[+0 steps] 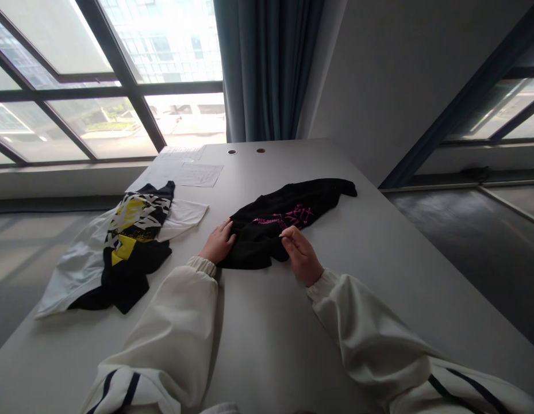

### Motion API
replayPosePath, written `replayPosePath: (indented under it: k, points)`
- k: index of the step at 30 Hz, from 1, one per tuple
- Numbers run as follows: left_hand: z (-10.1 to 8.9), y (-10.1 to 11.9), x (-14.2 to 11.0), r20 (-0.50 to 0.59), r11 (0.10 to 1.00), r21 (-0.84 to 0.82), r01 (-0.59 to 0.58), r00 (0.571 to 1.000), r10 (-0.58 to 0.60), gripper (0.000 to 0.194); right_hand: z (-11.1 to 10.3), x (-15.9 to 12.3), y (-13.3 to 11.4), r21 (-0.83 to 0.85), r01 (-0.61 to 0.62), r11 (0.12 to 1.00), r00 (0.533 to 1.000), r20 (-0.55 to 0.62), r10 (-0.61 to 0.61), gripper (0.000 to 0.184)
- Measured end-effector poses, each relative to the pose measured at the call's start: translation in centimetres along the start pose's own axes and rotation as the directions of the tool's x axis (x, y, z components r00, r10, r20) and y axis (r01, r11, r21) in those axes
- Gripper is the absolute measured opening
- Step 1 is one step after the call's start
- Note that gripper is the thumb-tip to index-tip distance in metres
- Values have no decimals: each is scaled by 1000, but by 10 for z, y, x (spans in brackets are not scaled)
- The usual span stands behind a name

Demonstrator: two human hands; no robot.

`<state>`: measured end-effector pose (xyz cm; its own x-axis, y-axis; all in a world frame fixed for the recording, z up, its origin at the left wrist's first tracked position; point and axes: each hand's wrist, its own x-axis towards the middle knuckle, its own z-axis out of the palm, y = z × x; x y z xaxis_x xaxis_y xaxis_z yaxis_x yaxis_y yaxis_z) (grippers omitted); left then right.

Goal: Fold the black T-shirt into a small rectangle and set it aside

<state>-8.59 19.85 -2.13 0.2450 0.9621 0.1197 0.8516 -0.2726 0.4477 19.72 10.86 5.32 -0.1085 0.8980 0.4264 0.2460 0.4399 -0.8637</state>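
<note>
A black T-shirt (258, 230) with pink lettering lies stretched out and partly folded across the white table. My left hand (219, 241) rests on its left end, fingers extended over the cloth. At the near edge, right of the middle, my right hand (300, 253) pinches a bit of the black fabric between thumb and fingers. The shirt's far right end tapers toward the table's right side, and its folds hide part of the print.
On the left of the table (267, 345) lie a black garment with a yellow and white pattern (137, 221) and a white garment (77, 270) beneath it. Paper sheets (200, 174) lie farther back, near two round cable holes. Behind are windows and a blue curtain (267, 69).
</note>
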Motion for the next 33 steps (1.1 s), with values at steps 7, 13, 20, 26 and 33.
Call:
replayPosePath:
  k: [7, 13, 20, 26, 33]
  points:
    - [3, 1, -1, 34, 987, 154, 48, 998, -54, 57, -37, 14, -32, -273, 208, 939, 976, 120, -182, 15]
    - [7, 4, -2, -27, 964, 208, 169, 986, -167, 64, -92, 13, -81, -572, 415, 708, 882, 63, -466, 9]
    - [-2, 5, -2, -98, 961, 194, 196, 979, -180, 43, -108, 1, -110, -656, 412, 632, 853, 33, -521, 6]
    - [-31, -7, -4, -214, 951, 202, 235, 958, -191, 19, -105, 17, -73, -581, 243, 777, 916, 401, 13, 15]
    - [-60, -17, -5, -434, 858, 145, 494, 811, -393, 27, -107, 22, -25, -545, 102, 832, 853, 478, 208, 11]
